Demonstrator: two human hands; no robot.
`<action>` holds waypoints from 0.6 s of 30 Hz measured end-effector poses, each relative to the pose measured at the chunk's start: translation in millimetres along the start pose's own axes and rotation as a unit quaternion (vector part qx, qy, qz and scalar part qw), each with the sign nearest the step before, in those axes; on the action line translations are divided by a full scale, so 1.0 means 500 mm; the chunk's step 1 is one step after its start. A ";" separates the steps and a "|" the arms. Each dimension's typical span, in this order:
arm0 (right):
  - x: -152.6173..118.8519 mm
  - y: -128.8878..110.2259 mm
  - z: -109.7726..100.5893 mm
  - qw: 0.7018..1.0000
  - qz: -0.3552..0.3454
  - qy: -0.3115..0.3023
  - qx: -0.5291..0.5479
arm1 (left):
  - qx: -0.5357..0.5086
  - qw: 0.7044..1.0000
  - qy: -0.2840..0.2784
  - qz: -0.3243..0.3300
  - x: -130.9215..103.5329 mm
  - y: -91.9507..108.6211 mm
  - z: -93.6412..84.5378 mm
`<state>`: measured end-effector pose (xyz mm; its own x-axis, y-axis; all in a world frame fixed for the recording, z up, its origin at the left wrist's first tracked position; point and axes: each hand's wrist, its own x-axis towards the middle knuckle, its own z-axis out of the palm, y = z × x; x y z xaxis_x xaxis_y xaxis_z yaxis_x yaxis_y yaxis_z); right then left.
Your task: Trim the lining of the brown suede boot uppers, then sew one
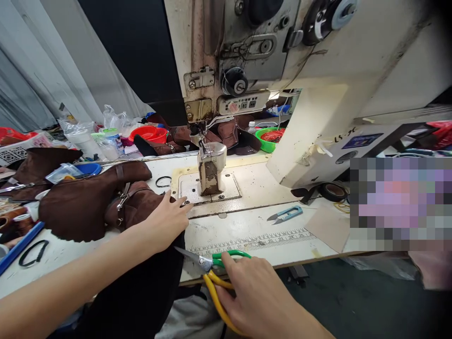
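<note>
My right hand [250, 292] holds scissors [206, 264] with one green and one yellow handle loop, the blades pointing left at the edge of a black piece of material [151, 282]. Over the table edge, that dark piece hangs down toward my lap. My left hand [167, 221] rests on the top of it with fingers spread, beside a brown suede boot piece [134, 202] with a metal buckle. Just beyond my left fingertips stands the sewing machine's post [212, 169]. Whether the blades touch the material is hard to tell.
Blue thread snips [287, 214] lie on the white table [243, 226] near a printed ruler. Another brown boot piece [77, 202] is at the left. Behind the machine are a red basket [150, 133] and a green basket [270, 140]. A black tape roll [333, 191] sits right.
</note>
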<state>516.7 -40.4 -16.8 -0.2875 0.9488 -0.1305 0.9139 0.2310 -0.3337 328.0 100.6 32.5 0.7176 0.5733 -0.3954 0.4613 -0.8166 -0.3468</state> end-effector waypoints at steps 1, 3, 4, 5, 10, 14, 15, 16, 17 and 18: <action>-0.001 0.006 -0.001 1.000 0.007 0.013 -0.003 | 0.001 1.000 0.000 0.003 0.000 0.000 -0.001; -0.001 0.014 -0.006 0.999 0.021 0.035 -0.010 | 0.000 1.000 -0.002 0.007 -0.001 0.001 -0.006; 0.001 0.015 -0.008 0.999 0.024 0.040 -0.013 | 0.000 1.000 -0.004 0.010 -0.003 0.000 -0.009; 0.004 0.014 -0.011 0.999 0.025 0.041 -0.014 | -0.002 1.000 -0.006 0.012 -0.004 0.000 -0.013; 0.023 -0.002 -0.021 0.999 0.023 0.037 -0.012 | -0.013 1.000 -0.019 0.013 -0.011 -0.013 -0.031; 0.031 -0.001 -0.036 0.999 0.035 0.023 -0.009 | -0.015 0.999 -0.032 0.003 -0.013 -0.023 -0.043; 0.032 0.001 -0.041 0.999 0.038 0.017 -0.008 | -0.016 0.999 -0.036 0.002 -0.013 -0.025 -0.046; 0.033 0.003 -0.046 0.999 0.042 0.012 -0.006 | -0.016 0.999 -0.040 0.001 -0.014 -0.026 -0.050; 0.034 0.004 -0.050 0.999 0.045 0.007 -0.006 | -0.016 0.999 -0.044 0.000 -0.015 -0.026 -0.053; 0.036 0.004 -0.054 0.999 0.047 0.003 -0.006 | -0.017 0.999 -0.046 -0.001 -0.016 -0.026 -0.057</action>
<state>521.1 -17.2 5.4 -0.1984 0.9677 -0.1554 0.9401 0.1431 -0.3093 331.3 104.8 64.1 0.6666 0.5767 -0.4723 0.4803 -0.8168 -0.3195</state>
